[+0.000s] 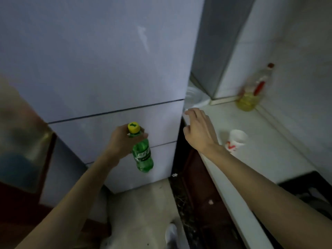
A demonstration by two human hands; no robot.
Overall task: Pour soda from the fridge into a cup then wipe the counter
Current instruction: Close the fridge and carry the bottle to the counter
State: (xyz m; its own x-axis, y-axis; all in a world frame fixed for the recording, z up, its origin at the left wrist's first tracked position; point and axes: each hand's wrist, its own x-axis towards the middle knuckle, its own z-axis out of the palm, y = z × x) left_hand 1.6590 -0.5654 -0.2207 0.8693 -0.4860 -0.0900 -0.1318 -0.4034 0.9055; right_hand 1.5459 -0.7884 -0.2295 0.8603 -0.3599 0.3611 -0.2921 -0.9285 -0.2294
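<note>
A pale grey fridge (100, 56) fills the upper left of the head view, with its doors closed. My left hand (122, 139) grips a green soda bottle (142, 155) by its neck, just under the yellow cap, in front of the fridge's lower drawers. My right hand (199, 128) hovers with fingers spread at the fridge's right edge, above the near end of the white counter (265, 159). A white paper cup (236, 140) with a red mark stands upright on the counter, just right of my right wrist.
A bottle of yellow oil (255, 90) stands in the counter's far corner by the tiled wall. A white plate (195, 97) lies behind the fridge's edge. A dark stove (312, 191) sits at the counter's near right. Brown cabinets (201, 194) run below the counter.
</note>
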